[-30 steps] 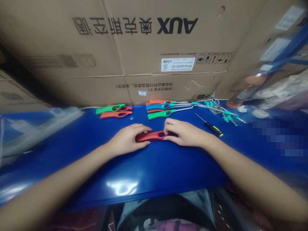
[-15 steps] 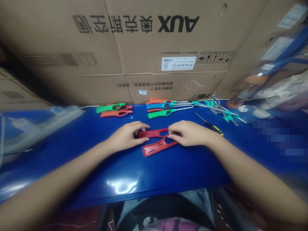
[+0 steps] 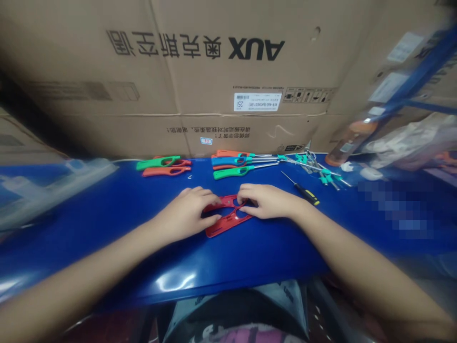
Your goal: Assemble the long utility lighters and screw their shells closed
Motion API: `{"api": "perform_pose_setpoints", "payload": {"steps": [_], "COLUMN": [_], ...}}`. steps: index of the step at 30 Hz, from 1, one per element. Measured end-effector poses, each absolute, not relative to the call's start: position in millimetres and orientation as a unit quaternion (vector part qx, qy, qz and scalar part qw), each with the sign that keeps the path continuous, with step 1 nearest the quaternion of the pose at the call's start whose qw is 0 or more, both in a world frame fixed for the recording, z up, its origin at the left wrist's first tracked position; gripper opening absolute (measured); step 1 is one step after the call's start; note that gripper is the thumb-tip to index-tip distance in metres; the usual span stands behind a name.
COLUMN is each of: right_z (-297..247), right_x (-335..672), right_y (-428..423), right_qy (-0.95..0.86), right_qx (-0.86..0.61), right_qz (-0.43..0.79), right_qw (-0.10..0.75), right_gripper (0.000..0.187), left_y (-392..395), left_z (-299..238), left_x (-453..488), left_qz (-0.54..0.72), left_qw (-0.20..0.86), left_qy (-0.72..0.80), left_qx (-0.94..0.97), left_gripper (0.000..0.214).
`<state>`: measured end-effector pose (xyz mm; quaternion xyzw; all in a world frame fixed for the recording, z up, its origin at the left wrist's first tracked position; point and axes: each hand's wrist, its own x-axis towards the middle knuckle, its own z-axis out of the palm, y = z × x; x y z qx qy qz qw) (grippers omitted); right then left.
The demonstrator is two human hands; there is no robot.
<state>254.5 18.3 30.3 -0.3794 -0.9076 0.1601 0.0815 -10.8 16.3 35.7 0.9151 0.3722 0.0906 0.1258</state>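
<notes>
Two red plastic halves of a lighter handle lie on the blue table with their hollow insides up. The back half (image 3: 225, 202) sits just behind the front half (image 3: 224, 225), and they meet near the finger loops. My left hand (image 3: 191, 212) curls over the left end of the back half, its thumb at the front half's edge. At the right end, my right hand (image 3: 266, 200) has its fingers bent around the loops, thumb and fingertips close together. Its fingers hide the tips of both halves.
Behind my hands lie orange and green handle shells (image 3: 166, 170) and several lighters with metal rods (image 3: 232, 172). Loose rods with teal parts (image 3: 323, 172), a screwdriver (image 3: 306, 194) and a bottle (image 3: 348, 143) are to the right. A large carton (image 3: 200, 95) stands along the back.
The view has shifted slightly. My left hand has moved further over the red halves, its thumb now at the front half. My right hand remains at their right end.
</notes>
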Motion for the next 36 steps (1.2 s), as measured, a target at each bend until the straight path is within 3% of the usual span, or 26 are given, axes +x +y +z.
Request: {"api": "perform_pose_setpoints", "payload": {"steps": [6,13,17,21,25,28,33,36], "right_z": [33,34,35,54,77,70,30,15], "right_x": [256,259,259,281,333,371,405,413], "right_y": [20,22,22,30,53,72,85,87], "right_qy": [-0.902,-0.895,-0.896,-0.892,-0.809,-0.701,-0.610,-0.597], "right_qx": [-0.395,-0.405,-0.398,-0.391,-0.562,-0.710,-0.789,-0.795], "right_qz": [0.159,0.173,0.182,0.207,0.055,-0.030,-0.053,-0.052], "right_qw": [0.071,0.067,0.074,0.095,0.161,0.056,0.057,0.090], "right_gripper": [0.007,0.006,0.009,0.027,0.027,0.029,0.034,0.022], "left_y": [25,14,16,22,16,8,5,9], "left_z": [24,24,16,10,12,13,7,3], "left_x": [-15,-17,-17,-18,-14,-9,-6,-6], "left_qz": [0.137,0.140,0.142,0.182,0.182,0.166,0.135,0.120], "left_qw": [0.161,0.143,0.131,0.150,0.112,0.115,0.126,0.117], "left_qy": [0.343,0.308,0.307,0.307,0.319,0.307,0.269,0.266], "left_qx": [0.915,0.930,0.932,0.922,0.923,0.930,0.945,0.949], "left_gripper": [0.017,0.036,0.030,0.024,0.027,0.031,0.057,0.053]}}
